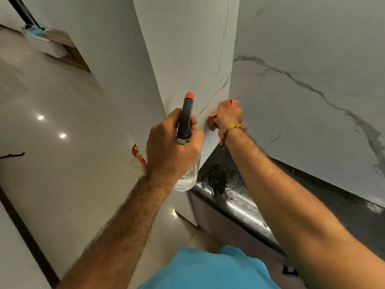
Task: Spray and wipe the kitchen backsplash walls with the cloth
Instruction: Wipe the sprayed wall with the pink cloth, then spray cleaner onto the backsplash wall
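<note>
My left hand [170,142] grips a clear spray bottle [186,176] by its black trigger head with a red nozzle, which points up at the white marble backsplash side wall [187,59]. Liquid shows in the bottle's lower part below my fist. My right hand [229,116] presses a pink cloth [212,122] against that wall, right beside the inner corner where it meets the veined back wall [312,69]. Most of the cloth is hidden under my hand. A yellow thread band circles my right wrist.
A black countertop [239,197] with wet streaks and droplets runs under my right forearm along the back wall. Glossy beige floor tiles [52,122] spread to the left. A red object [138,155] sits low by the wall's outer edge. My blue shirt shows at the bottom.
</note>
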